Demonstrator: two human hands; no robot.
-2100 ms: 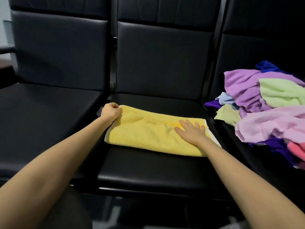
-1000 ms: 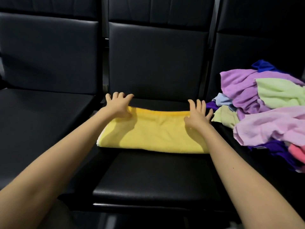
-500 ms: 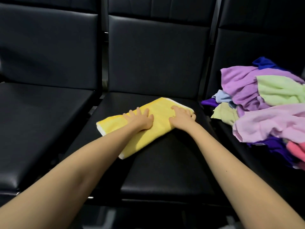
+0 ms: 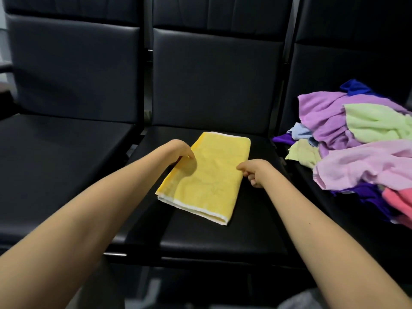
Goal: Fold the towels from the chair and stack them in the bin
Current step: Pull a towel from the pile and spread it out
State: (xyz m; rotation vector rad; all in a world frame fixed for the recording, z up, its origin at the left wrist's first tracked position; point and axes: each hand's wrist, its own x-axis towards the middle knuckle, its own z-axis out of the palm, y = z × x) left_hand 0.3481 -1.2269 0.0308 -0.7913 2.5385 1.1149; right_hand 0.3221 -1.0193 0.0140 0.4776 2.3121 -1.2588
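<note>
A yellow towel (image 4: 209, 175), folded into a long strip with a white border at its near end, lies lengthwise on the middle black chair seat (image 4: 223, 237). My left hand (image 4: 181, 152) grips the towel's left edge about halfway along, fingers curled under it. At the right edge my right hand (image 4: 253, 171) pinches the towel with curled fingers. A loose heap of towels (image 4: 356, 148) in purple, pink, pale green, blue and coral fills the right chair. No bin is in view.
A black chair seat (image 4: 55, 163) stands on the left, with a narrow gap to the middle seat. Padded backrests (image 4: 214, 74) close off the far side. The heap reaches close to the middle seat's right edge.
The towel has turned from lying crosswise to lying lengthwise on the seat. Both hands went from pressing flat on top of it to holding its two long edges.
</note>
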